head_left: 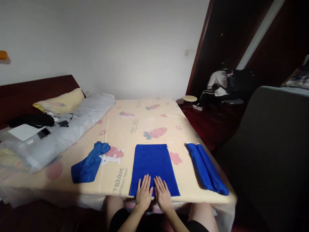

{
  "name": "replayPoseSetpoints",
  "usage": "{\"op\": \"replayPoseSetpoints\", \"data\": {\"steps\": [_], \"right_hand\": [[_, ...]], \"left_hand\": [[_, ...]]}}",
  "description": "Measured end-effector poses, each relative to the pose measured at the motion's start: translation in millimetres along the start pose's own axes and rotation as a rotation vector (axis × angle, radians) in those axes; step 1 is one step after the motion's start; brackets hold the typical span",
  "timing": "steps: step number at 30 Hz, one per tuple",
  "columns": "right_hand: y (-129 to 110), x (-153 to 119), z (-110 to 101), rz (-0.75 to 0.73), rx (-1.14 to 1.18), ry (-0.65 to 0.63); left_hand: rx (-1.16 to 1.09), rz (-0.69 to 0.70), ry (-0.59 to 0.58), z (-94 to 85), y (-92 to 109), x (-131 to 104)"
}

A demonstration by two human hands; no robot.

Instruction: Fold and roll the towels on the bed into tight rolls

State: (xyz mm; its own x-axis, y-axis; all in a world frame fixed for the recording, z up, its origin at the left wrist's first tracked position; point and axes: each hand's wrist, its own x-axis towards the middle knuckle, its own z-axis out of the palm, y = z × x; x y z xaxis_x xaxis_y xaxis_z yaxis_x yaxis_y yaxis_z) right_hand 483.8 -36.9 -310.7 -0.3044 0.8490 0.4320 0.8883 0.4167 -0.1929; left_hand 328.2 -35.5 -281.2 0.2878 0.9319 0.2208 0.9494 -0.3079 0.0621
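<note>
A blue cloth [152, 161] lies flat in a near-rectangle at the bed's front edge. My left hand [144, 193] rests palm down on its near part, fingers stretched out. Beside it, my right hand [163, 195] also lies flat on the cloth, with a narrow gap between the two. To the left is a crumpled blue cloth [88, 166], bunched at its far end. On the right, near the bed's side edge, two long blue cloth rolls [206, 169] lie side by side.
The bed [135, 129] has a carrot-and-rabbit sheet. Grey bedding [79, 120], a yellow pillow [60, 100], a laptop [25, 132] and a phone [44, 133] lie at the left. A round stool [189, 98] and a seated person [217, 83] are beyond; a dark chair back [263, 145] stands right.
</note>
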Motion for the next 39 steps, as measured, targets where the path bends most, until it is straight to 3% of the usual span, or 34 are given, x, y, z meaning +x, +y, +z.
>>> {"op": "replayPoseSetpoints", "data": {"steps": [6, 10, 14, 18, 21, 24, 28, 34, 37, 39], "right_hand": [[56.6, -39.7, -29.3, 0.115, -0.059, 0.049], [74.3, -55.9, -35.5, 0.123, -0.075, 0.054], [63.7, -43.4, -36.3, 0.183, -0.045, 0.110], [33.3, 0.3, -29.5, 0.121, 0.039, 0.050], [13.3, 30.7, -17.9, 0.056, 0.069, -0.060], [7.4, 39.4, -8.9, 0.020, 0.074, -0.140], [25.6, 19.0, -10.4, 0.000, 0.031, -0.066], [76.1, -25.2, -20.5, 0.089, -0.115, 0.070], [84.3, -29.0, -19.3, 0.110, -0.141, 0.082], [77.2, -18.1, -17.7, 0.126, -0.134, 0.077]], "left_hand": [[0.032, -0.037, 0.059, -13.2, -56.9, -32.8], [0.023, -0.076, 0.049, -17.2, -71.2, -43.4], [0.006, -0.176, 0.070, -24.8, -53.7, -27.6], [-0.047, -0.046, 0.069, -30.4, -17.0, 9.0], [-0.053, 0.045, 0.028, -21.0, 4.7, 28.3], [-0.029, 0.047, -0.009, -4.3, 8.3, 28.0], [-0.016, 0.007, 0.033, 4.6, -13.8, 7.1], [0.000, -0.006, 0.045, -12.6, -65.6, -23.1], [-0.009, 0.025, 0.036, -19.5, -78.8, -24.8], [-0.001, 0.020, 0.054, -22.8, -76.4, -16.3]]}}
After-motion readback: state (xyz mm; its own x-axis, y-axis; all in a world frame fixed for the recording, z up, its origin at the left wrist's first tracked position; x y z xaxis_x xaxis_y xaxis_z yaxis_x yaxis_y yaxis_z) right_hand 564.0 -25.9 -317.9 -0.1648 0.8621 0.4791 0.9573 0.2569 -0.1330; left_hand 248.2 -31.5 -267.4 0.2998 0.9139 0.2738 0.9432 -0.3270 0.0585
